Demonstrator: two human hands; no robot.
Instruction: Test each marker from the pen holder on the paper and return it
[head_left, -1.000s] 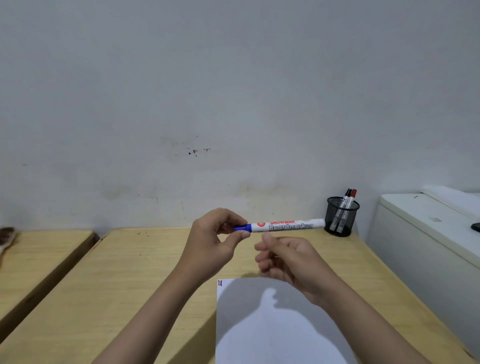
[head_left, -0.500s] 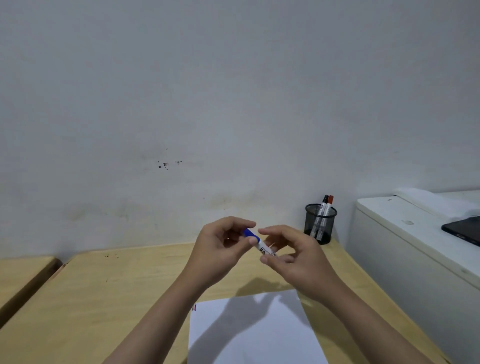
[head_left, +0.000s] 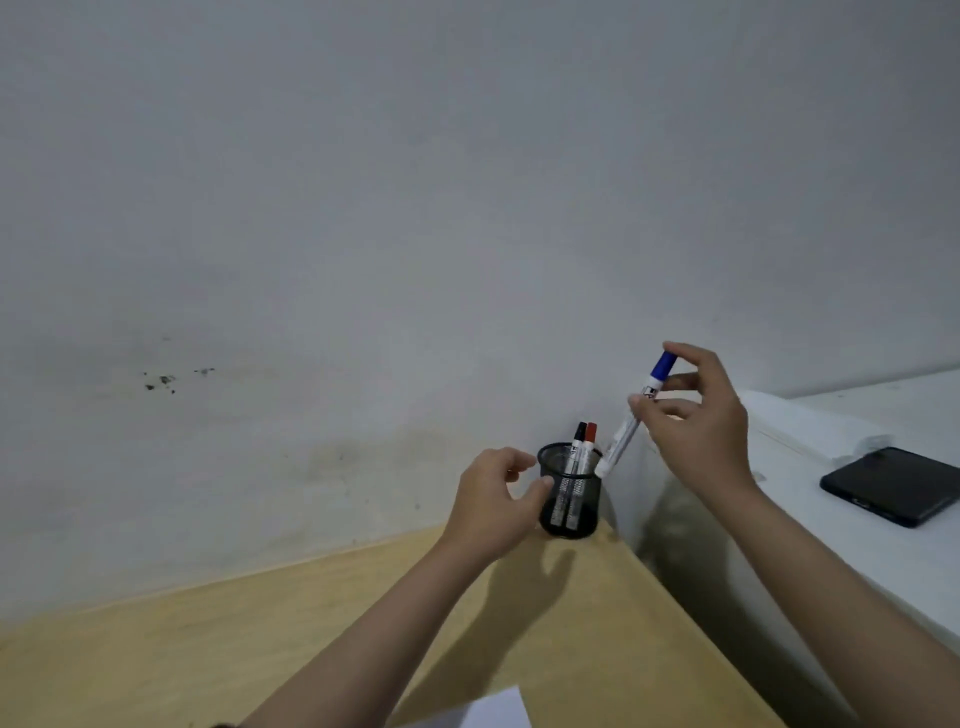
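Note:
A black mesh pen holder (head_left: 586, 512) stands at the far right corner of the wooden table (head_left: 260, 639), with a black-capped marker (head_left: 575, 457) and a red-capped marker (head_left: 588, 447) upright in it. My right hand (head_left: 698, 426) holds a capped blue marker (head_left: 631, 421) tilted, cap up, its lower end just at the holder's right rim. My left hand (head_left: 493, 506) curls beside the holder's left wall, thumb touching the mesh and fingers apart. Only a corner of the white paper (head_left: 493, 712) shows at the bottom edge.
A white cabinet (head_left: 857, 545) stands right of the table, higher than it, with a black phone (head_left: 891, 486) lying on top. A stained white wall (head_left: 363, 260) rises directly behind the table and holder.
The blue marker went from both hands over the paper to my right hand alone, raised to the holder's rim. My left hand let go and moved to the holder. The view swung right.

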